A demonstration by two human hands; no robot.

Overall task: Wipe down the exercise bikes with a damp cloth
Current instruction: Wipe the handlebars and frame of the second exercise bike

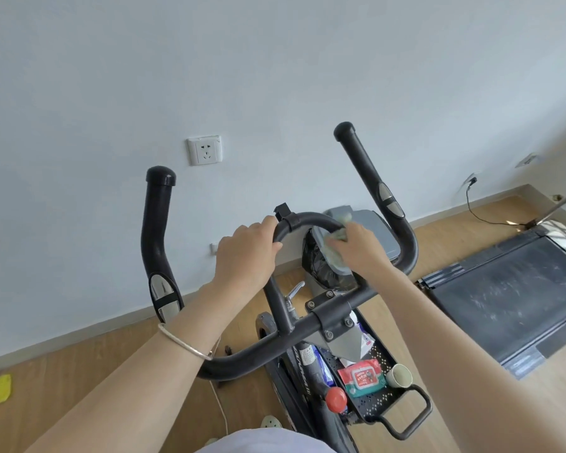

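1. My left hand (pixel 247 253) grips the bike's (pixel 286 322) centre loop (pixel 307 219), and my right hand (pixel 356 253) clasps the cloth (pixel 333 256) around its right side.
2. I judge it's early: both horns, the crossbar and the frame are left.
3. The wall (pixel 275 76) is close ahead and the treadmill (pixel 504 295) is near on my right. The left is open.

You are wearing a thin silver bangle (pixel 183 343) on the wrist of your left hand (pixel 245 253). You are wearing pale, whitish clothes (pixel 262 441). Your forearms are showing bare.
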